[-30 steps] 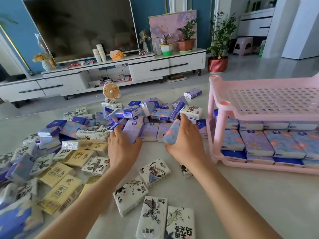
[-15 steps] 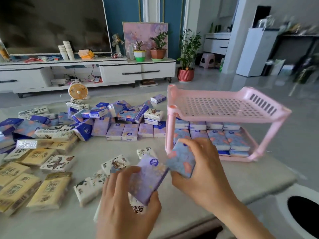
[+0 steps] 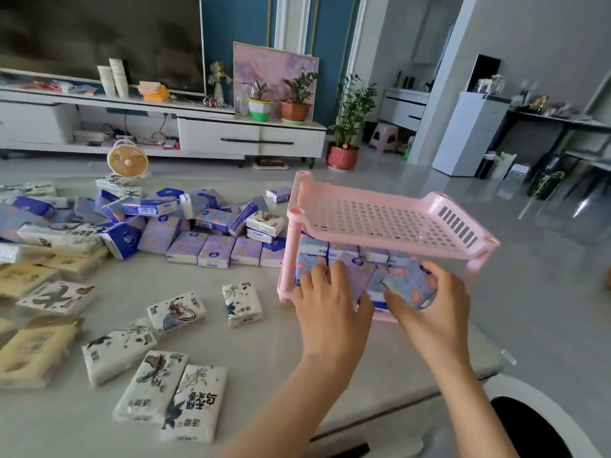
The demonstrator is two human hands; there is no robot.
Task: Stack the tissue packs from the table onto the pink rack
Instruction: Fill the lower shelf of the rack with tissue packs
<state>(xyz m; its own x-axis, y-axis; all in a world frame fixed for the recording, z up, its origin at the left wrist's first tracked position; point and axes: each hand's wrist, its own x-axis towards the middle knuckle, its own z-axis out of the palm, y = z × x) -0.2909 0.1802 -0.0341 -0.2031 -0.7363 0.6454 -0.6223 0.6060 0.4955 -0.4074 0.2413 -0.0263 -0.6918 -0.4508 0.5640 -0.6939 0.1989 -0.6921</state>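
The pink rack point(image 3: 459, 206) stands on the table at the right, its perforated top shelf bare. Its lower shelf carries several blue and purple tissue packs point(image 3: 344, 251). My left hand point(image 3: 330, 305) grips a purple tissue pack point(image 3: 355, 274) at the front of the lower shelf. Beside it, my right hand point(image 3: 433, 309) grips a blue floral tissue pack point(image 3: 408, 285) at the same opening. A heap of loose blue and purple packs point(image 3: 198, 226) lies to the left of the rack.
White illustrated packs point(image 3: 172, 391) lie near the table's front edge, yellow packs point(image 3: 29, 352) at the far left. The table's right edge runs just past the rack. A white round object with a dark opening point(image 3: 529, 421) sits below the table corner. A small fan point(image 3: 127, 160) stands behind the heap.
Both hands lifted one pack each from the heap and carried them right to the front of the rack's lower shelf. The view turned to the right with them.
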